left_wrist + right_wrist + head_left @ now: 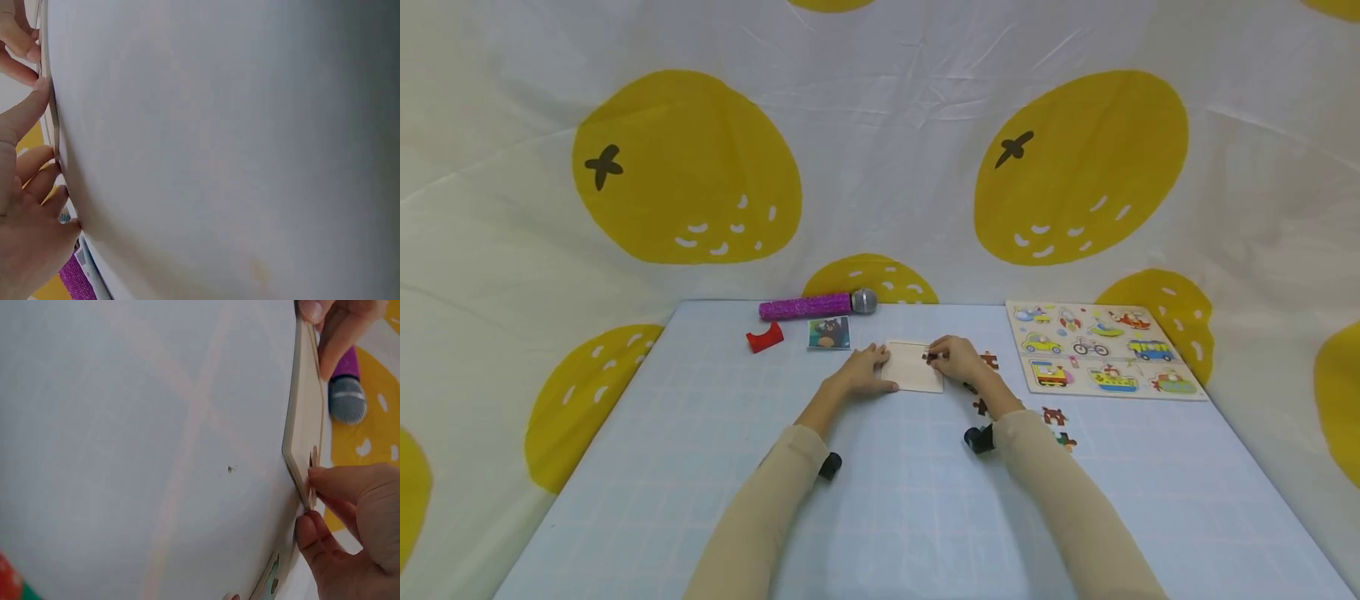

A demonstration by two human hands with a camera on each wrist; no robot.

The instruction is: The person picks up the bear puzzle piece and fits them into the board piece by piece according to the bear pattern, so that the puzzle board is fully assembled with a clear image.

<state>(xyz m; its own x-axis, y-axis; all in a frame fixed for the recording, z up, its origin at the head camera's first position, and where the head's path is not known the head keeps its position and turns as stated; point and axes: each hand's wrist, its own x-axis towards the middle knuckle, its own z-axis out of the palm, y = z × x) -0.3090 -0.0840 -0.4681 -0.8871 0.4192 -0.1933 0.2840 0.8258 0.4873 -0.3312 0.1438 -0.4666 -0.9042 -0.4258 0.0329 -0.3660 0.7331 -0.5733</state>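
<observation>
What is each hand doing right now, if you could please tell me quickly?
Left hand: open, touching the edge of the wooden jigsaw tray.
Right hand: closed, pinching a jigsaw piece at the tray.

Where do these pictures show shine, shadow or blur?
Head view: shine on the creased backdrop, soft shadows beside the sleeves; left wrist view: the tabletop looks soft, darker toward the right; right wrist view: a red-and-green patch, lower left, is blurred.
</observation>
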